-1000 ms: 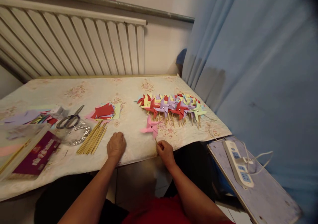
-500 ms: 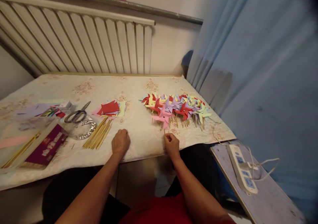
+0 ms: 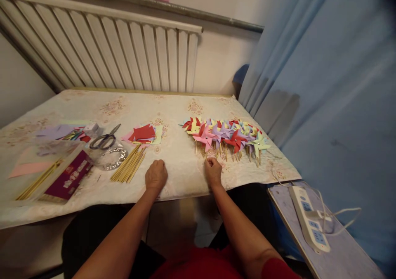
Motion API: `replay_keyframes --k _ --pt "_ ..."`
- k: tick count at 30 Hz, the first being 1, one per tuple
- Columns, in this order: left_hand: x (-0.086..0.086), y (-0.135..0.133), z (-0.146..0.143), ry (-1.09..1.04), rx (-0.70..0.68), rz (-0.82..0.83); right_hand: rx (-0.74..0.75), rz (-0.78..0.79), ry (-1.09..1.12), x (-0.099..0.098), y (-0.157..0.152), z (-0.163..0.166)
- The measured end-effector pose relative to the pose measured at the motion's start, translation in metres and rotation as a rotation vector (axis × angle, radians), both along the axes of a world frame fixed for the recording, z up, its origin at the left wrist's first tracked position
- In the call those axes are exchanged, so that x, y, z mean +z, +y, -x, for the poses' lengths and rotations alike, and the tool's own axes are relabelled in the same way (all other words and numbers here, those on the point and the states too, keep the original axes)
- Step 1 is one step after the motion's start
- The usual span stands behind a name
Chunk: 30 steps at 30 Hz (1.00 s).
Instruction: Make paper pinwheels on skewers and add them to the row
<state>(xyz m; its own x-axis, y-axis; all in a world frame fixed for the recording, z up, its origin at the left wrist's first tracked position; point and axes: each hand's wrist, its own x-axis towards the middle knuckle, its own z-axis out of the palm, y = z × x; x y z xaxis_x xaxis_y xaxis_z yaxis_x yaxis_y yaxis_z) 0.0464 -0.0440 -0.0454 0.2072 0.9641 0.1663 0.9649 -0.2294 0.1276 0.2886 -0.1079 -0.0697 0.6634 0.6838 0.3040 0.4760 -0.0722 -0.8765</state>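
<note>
My right hand (image 3: pixel 213 171) is closed in a pinch on the thin stick of a pink paper pinwheel (image 3: pixel 205 138), whose head lies at the near left edge of a pinwheel group. The group holds several more, among them a red pinwheel (image 3: pixel 235 140) and a pale green pinwheel (image 3: pixel 259 143), with their sticks pointing toward me. My left hand (image 3: pixel 156 175) rests as a fist on the flowered tablecloth (image 3: pixel 182 176). Just left of it lies a bundle of wooden sticks (image 3: pixel 128 165). Its palm side is hidden.
Behind the sticks are cut paper sheets (image 3: pixel 142 133). Further left lie scissors (image 3: pixel 103 141), a clear bag of shiny beads or pins (image 3: pixel 116 157) and a purple packet (image 3: pixel 66 178). A power strip (image 3: pixel 309 219) sits on a lower board at right, beside a blue curtain (image 3: pixel 324 85).
My right hand has moved the pink pinwheel forward and a little left against the group. My left fist stays in place on the cloth. The whole view has shifted slightly.
</note>
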Motion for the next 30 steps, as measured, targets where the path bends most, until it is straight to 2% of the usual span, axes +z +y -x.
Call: replay_keyframes --k 20,30 --pt "0.003 -0.001 0.0 0.001 0.003 0.001 -0.061 0.117 -0.134 -0.003 0.029 0.003" --pt "0.005 -0.002 -0.001 0.013 0.008 0.01 -0.093 0.088 -0.132 -0.006 0.03 0.004"
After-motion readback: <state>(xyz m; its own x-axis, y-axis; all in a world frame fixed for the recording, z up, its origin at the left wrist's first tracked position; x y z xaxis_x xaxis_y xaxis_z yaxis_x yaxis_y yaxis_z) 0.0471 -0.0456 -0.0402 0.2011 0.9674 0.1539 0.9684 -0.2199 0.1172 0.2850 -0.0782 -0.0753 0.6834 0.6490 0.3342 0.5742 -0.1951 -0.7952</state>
